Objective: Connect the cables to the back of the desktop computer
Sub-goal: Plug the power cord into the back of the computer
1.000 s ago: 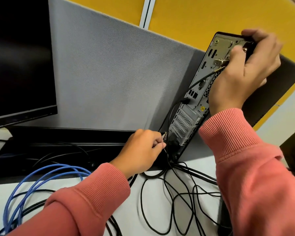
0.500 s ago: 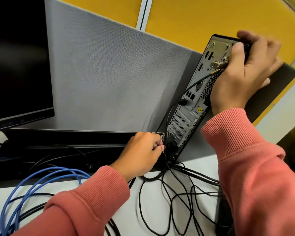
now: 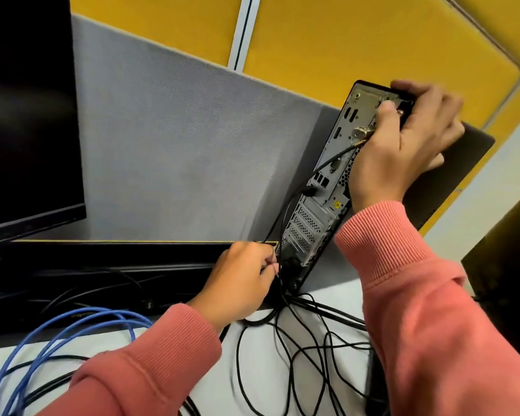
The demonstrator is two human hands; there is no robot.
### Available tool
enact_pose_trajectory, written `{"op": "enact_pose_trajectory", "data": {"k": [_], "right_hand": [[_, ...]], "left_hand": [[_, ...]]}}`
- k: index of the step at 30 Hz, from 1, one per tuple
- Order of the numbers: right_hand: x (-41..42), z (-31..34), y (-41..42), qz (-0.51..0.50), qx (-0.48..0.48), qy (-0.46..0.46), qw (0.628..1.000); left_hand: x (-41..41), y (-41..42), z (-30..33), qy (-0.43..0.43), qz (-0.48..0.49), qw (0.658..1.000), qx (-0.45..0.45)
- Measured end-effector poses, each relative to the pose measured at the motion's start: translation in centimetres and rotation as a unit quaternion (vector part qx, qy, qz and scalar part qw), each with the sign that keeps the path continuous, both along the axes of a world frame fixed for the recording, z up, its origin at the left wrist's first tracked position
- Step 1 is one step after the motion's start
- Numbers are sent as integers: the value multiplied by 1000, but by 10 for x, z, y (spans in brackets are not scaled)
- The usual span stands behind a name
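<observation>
The slim desktop computer stands upright at the back right, its rear panel of ports facing me. My right hand grips the top of the case, thumb on the panel, beside a silver connector with a black cable running down from it. A second black cable is plugged in halfway down the panel. My left hand pinches a thin cable at the bottom of the panel; its plug is hidden by my fingers.
Several loose black cables tangle on the white desk below the computer. A coiled blue cable lies at the left. A dark monitor stands far left before a grey partition.
My left hand has moved slightly closer to the bottom of the rear panel. My right hand has kept its grip on the case top.
</observation>
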State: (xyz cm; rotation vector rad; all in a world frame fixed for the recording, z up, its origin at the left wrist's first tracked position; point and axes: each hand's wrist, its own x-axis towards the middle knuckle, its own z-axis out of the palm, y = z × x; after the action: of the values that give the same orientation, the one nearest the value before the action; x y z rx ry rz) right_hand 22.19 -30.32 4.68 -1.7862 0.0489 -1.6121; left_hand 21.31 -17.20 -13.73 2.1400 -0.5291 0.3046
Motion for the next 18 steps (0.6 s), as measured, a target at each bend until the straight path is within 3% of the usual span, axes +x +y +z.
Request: {"op": "enact_pose_trajectory", "data": {"k": [18], "right_hand": [[-1, 1, 2, -10, 2, 12, 1000]], "left_hand": [[-2, 0, -1, 9, 6, 1000, -12]]}}
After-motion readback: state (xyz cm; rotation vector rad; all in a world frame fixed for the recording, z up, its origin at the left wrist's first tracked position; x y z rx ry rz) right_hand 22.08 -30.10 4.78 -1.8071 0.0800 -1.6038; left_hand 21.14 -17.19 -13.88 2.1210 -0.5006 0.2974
